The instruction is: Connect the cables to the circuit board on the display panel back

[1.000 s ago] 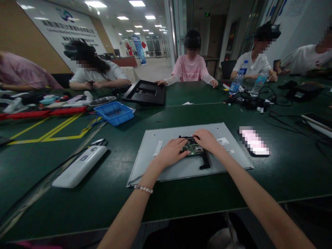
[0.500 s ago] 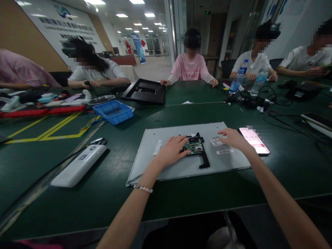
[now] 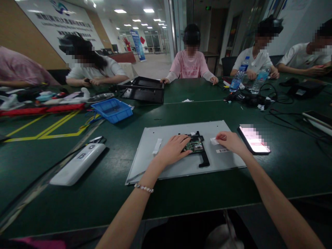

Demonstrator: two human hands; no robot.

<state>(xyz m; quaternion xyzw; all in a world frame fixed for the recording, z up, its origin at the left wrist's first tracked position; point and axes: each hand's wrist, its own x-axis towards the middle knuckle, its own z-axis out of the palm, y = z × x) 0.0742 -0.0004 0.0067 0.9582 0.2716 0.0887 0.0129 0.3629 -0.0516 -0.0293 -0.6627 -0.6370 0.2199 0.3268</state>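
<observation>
A flat grey-white display panel (image 3: 145,152) lies on the table in front of me, its back facing up. Near its middle sits a green circuit board (image 3: 196,146) in a black bracket (image 3: 204,159). My left hand (image 3: 174,148) rests with fingers stretched over the board's left side, covering part of it. On the panel's right half, my right hand (image 3: 229,141) has its fingers closed in a pinch at a white label (image 3: 213,141), whose right part they hide. A barcode sticker (image 3: 221,150) lies just below that hand.
Right of the panel lies a lit phone (image 3: 255,141). On the left are a white power bank (image 3: 79,162) with a cable and a blue basket (image 3: 114,110). A co-worker across the table touches a black frame (image 3: 145,95). Water bottles (image 3: 237,81) stand at the back right.
My right hand's fingers have closed from a spread pose into a pinch at the white label. My left hand stays on the board. The black frame across the table has tilted.
</observation>
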